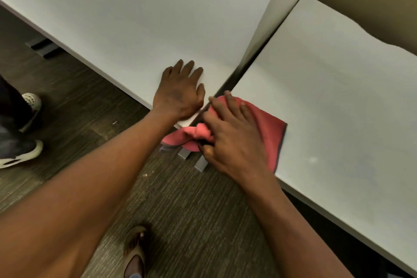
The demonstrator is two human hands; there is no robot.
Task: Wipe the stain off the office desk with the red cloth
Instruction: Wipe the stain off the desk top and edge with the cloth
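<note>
While left hand (180, 92) lies flat | right hand (232, 140) presses red cloth (268, 128) (bunched)

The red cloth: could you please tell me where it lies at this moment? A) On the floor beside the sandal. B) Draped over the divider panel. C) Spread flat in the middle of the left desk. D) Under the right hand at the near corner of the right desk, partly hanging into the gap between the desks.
D: the red cloth sits under the right hand on the right desk, its bunched end drooping off the edge.
</note>
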